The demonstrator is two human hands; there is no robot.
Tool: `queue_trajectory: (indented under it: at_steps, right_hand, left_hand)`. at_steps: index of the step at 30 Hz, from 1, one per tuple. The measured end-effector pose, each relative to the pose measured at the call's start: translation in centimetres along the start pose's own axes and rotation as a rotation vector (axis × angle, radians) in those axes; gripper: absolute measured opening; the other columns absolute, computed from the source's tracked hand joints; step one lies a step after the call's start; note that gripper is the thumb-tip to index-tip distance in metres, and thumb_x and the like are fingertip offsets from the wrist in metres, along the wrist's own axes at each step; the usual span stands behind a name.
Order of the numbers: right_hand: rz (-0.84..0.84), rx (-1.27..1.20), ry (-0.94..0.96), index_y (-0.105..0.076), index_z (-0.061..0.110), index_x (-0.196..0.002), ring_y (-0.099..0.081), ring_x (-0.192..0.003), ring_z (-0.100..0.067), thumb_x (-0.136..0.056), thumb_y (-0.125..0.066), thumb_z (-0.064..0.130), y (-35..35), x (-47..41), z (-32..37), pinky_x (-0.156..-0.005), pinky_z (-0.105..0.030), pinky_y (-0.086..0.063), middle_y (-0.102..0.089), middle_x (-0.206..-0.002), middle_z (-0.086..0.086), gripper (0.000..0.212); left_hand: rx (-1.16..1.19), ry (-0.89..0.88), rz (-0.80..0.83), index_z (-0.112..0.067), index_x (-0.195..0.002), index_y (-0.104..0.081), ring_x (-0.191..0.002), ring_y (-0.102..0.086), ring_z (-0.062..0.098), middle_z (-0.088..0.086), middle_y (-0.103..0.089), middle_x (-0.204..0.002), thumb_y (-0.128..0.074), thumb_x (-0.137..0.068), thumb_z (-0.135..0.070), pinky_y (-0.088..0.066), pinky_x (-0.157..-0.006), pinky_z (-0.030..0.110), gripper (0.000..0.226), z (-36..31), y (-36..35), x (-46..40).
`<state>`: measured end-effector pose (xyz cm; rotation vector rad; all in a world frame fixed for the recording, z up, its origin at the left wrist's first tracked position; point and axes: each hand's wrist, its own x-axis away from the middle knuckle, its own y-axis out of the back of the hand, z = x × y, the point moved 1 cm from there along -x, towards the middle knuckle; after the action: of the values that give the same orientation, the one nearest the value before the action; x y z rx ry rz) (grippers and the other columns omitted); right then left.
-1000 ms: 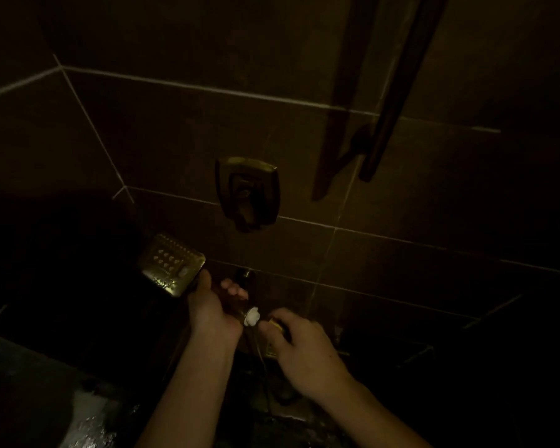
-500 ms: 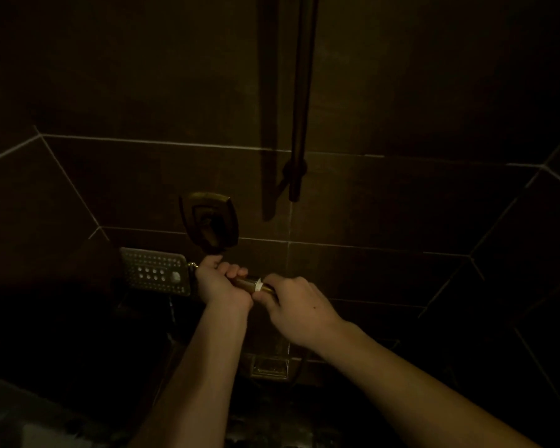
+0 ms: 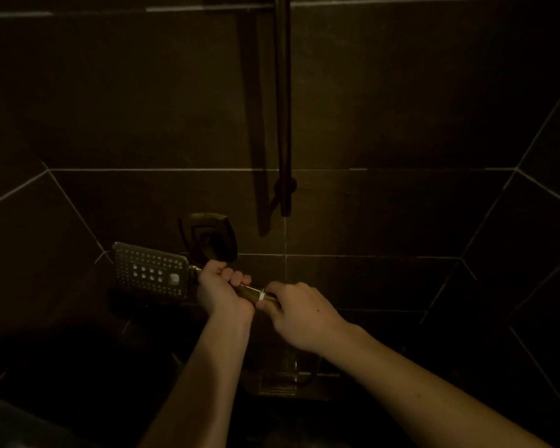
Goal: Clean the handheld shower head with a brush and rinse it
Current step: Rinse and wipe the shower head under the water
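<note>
Shower head (image 3: pixel 151 274) horizontal, head pointing left; left hand (image 3: pixel 222 291) grips handle; right hand (image 3: pixel 299 313) pinches handle end.

The shower head (image 3: pixel 151 273) at centre left looks like glossy metal, its flat face dotted with small holes. Its handle (image 3: pixel 252 291) shines like polished brass. The wall plate (image 3: pixel 210 236) above it is glossy metal. The wall tiles (image 3: pixel 385 208) look smooth, dark and faintly sheened, with pale grout lines.

My left hand (image 3: pixel 222 291) is fisted, knuckles toward twelve o'clock; my right hand (image 3: pixel 299 315) pinches at its three o'clock, both forearms reaching up from six.
</note>
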<state>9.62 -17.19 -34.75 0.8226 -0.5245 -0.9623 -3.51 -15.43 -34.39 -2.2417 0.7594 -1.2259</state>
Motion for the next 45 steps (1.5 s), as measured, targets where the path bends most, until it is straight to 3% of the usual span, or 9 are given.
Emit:
queue_trajectory:
  at_steps: [5,10,22,26,28,30,34,37,45]
  right_hand:
    - [0.047,-0.376,-0.093,-0.065,0.031,-0.094,-0.051,-0.052,-0.004,-0.097,-0.053,0.044,1.4,0.7,0.7,-0.049,-0.026,-0.039,-0.059,-0.067,0.009,0.018]
    - [0.058,-0.466,-0.156,-0.064,0.023,-0.087,-0.04,-0.038,-0.001,-0.099,-0.053,0.042,1.7,1.2,1.9,-0.037,-0.017,-0.029,-0.048,-0.046,0.013,0.025]
    - [0.287,-1.011,-0.265,-0.057,0.014,-0.095,-0.036,-0.044,-0.007,-0.101,-0.049,0.041,1.3,2.7,2.2,-0.039,-0.021,-0.026,-0.042,-0.059,0.005,0.028]
    - [0.079,-0.676,-0.225,-0.062,0.034,-0.101,-0.051,-0.051,-0.003,-0.098,-0.048,0.048,0.3,2.6,1.6,-0.047,-0.022,-0.039,-0.058,-0.067,0.011,0.019]
    - [-0.068,-0.387,-0.157,-0.052,0.042,-0.101,-0.058,-0.053,0.001,-0.099,-0.045,0.048,-0.1,2.6,1.3,-0.045,-0.017,-0.04,-0.063,-0.075,0.01,0.009]
    - [-0.168,-0.148,-0.093,-0.04,0.047,-0.099,-0.06,-0.063,0.007,-0.1,-0.043,0.047,-0.7,2.8,1.2,-0.043,-0.017,-0.04,-0.062,-0.077,0.01,0.004]
    - [-0.157,-0.016,0.018,-0.037,0.045,-0.101,-0.06,-0.058,-0.003,-0.1,-0.037,0.052,-1.3,3.4,1.1,-0.043,-0.02,-0.042,-0.061,-0.075,0.01,0.007]
    - [-0.11,-0.047,0.059,-0.042,0.041,-0.101,-0.059,-0.056,-0.005,-0.1,-0.036,0.054,-0.4,3.7,1.3,-0.042,-0.02,-0.039,-0.06,-0.074,0.009,0.014]
    - [0.153,-0.866,-0.065,-0.057,0.022,-0.09,-0.037,-0.04,-0.008,-0.097,-0.05,0.049,2.0,3.9,2.2,-0.037,-0.021,-0.028,-0.046,-0.054,0.011,0.029]
  left_hand:
    - [0.033,0.005,0.095,-0.021,-0.066,-0.049,-0.04,-0.034,0.007,-0.01,-0.04,-0.052,-0.062,-0.084,-0.004,-0.034,-0.039,0.022,0.028,-0.7,-0.6,0.8]
    - [-0.021,-0.019,0.206,-0.022,-0.067,-0.048,-0.038,-0.033,0.006,-0.011,-0.038,-0.052,-0.061,-0.085,-0.007,-0.033,-0.037,0.021,0.027,-1.0,-1.0,1.1]
    - [-0.084,-0.016,0.328,-0.022,-0.064,-0.042,-0.038,-0.032,0.008,-0.009,-0.037,-0.05,-0.055,-0.088,-0.013,-0.03,-0.036,0.021,0.029,-1.0,-0.5,1.7]
    - [-0.275,-0.093,0.271,-0.017,-0.085,-0.06,-0.057,-0.053,0.012,-0.002,-0.054,-0.071,-0.06,-0.097,-0.025,-0.047,-0.057,0.031,0.014,-1.5,-0.8,2.5]
    - [-0.284,-0.059,0.219,-0.014,-0.11,-0.063,-0.08,-0.063,0.018,0.003,-0.062,-0.093,-0.061,-0.102,-0.031,-0.054,-0.07,0.04,0.019,-1.7,-1.2,3.1]
    - [-0.265,-0.005,0.15,-0.013,-0.113,-0.064,-0.09,-0.064,0.022,0.005,-0.063,-0.101,-0.063,-0.101,-0.035,-0.054,-0.072,0.042,0.025,-1.8,-1.6,3.6]
    - [-0.254,-0.039,0.123,-0.016,-0.093,-0.061,-0.051,-0.048,0.011,-0.003,-0.053,-0.067,-0.068,-0.097,-0.035,-0.043,-0.052,0.03,0.021,-1.7,-1.6,4.1]
    - [-0.248,-0.045,0.132,-0.016,-0.091,-0.058,-0.04,-0.04,0.008,-0.004,-0.048,-0.061,-0.07,-0.096,-0.035,-0.039,-0.042,0.027,0.024,-1.8,-1.5,4.0]
    - [-0.131,0.056,0.36,-0.019,-0.087,-0.059,-0.034,-0.03,0.006,-0.009,-0.038,-0.049,-0.071,-0.093,-0.045,-0.028,-0.031,0.022,0.029,-2.4,-1.9,4.2]
